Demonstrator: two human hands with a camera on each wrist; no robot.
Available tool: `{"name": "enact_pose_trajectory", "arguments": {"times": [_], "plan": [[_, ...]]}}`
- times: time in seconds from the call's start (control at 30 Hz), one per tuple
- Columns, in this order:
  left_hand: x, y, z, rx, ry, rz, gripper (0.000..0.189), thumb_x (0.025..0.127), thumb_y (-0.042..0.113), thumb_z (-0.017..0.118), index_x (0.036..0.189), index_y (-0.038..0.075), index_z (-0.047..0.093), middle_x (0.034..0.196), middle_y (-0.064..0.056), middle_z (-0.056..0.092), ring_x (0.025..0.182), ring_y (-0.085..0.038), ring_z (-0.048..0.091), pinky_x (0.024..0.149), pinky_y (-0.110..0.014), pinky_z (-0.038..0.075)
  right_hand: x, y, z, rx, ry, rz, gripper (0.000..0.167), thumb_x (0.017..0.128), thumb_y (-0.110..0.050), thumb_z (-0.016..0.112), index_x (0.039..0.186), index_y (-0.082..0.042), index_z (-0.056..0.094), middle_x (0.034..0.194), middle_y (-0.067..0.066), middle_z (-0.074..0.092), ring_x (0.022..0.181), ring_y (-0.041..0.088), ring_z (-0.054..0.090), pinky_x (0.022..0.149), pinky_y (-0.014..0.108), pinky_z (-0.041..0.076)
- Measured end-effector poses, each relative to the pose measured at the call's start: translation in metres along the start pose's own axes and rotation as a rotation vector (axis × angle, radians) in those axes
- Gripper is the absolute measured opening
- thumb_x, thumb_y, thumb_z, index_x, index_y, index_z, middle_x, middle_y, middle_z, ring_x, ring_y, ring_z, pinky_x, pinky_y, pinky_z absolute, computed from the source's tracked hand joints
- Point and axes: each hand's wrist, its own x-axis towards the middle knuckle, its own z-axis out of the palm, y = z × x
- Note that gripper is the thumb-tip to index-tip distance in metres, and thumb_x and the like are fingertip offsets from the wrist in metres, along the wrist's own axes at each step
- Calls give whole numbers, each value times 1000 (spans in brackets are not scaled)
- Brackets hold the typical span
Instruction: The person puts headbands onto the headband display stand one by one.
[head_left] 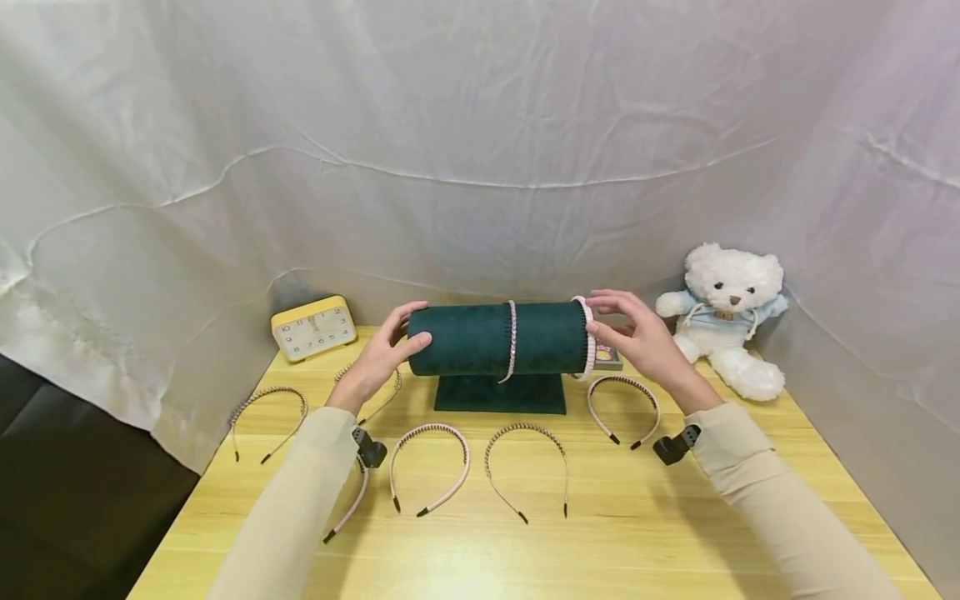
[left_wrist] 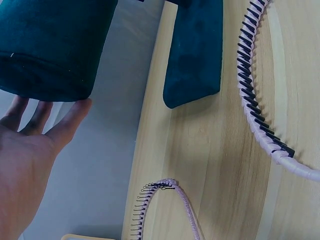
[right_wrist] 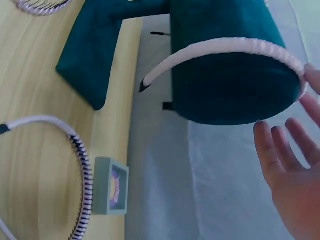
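A dark green velvet display roll [head_left: 465, 340] on a flat base stands at the back of the table. A thin braided headband [head_left: 513, 337] sits round its middle and a pale pink headband [right_wrist: 220, 46] near its right end. My left hand [head_left: 380, 360] is at the roll's left end, fingertips touching the rim and thumb along the front. My right hand [head_left: 637, 337] is at the other end, its thumb at the pink headband's edge. Its other fingertips [right_wrist: 263, 131] are spread close to the roll's end face.
Several headbands lie on the wooden table, among them a pink one [head_left: 453, 433] and a braided one [head_left: 525, 427] in front, and another [head_left: 622, 379] at right. A yellow clock [head_left: 315, 327] stands back left, a white teddy bear [head_left: 735, 312] back right. A small framed box [right_wrist: 111, 187] is behind.
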Motion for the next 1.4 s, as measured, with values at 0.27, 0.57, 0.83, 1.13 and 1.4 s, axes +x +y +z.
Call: {"name": "enact_pose_trajectory", "arguments": {"times": [0.27, 0.57, 0.83, 1.13, 1.4], "plan": [[0, -1, 0, 2, 2, 5, 61, 111, 38, 63, 168, 34, 38, 179, -4, 26, 169, -38, 17, 133, -69, 18, 2, 6, 11, 48, -3, -53, 41, 112, -19, 64, 152, -16, 62, 158, 6, 55, 139, 11, 57, 106, 24, 57], [0, -1, 0, 0, 8, 6, 61, 111, 38, 63, 167, 34, 39, 178, -5, 28, 168, -38, 19, 132, -70, 20, 14, 3, 27, 17, 29, -101, 39, 108, -17, 70, 147, -18, 67, 154, 5, 61, 148, 25, 51, 123, 62, 41], [0, -2, 0, 4, 10, 2, 61, 111, 38, 63, 167, 34, 39, 178, -3, 27, 168, -37, 18, 133, -68, 18, 19, 0, 40, -44, 27, -165, 39, 106, -16, 73, 145, -15, 68, 155, 10, 62, 156, 35, 44, 131, 63, 27], [1, -5, 0, 7, 14, -6, 61, 111, 40, 63, 167, 36, 39, 179, -3, 26, 169, -38, 17, 133, -70, 18, 17, -3, 32, -13, 23, -111, 42, 105, -20, 75, 147, -21, 68, 157, 8, 61, 164, 37, 32, 132, 68, 23], [2, -5, 1, -3, 22, 3, 58, 111, 38, 64, 165, 39, 41, 177, -4, 30, 168, -37, 21, 133, -68, 20, 19, -4, 30, -63, -46, -154, 39, 105, -20, 75, 143, -20, 71, 156, 8, 62, 162, 38, 34, 130, 70, 25]]}}
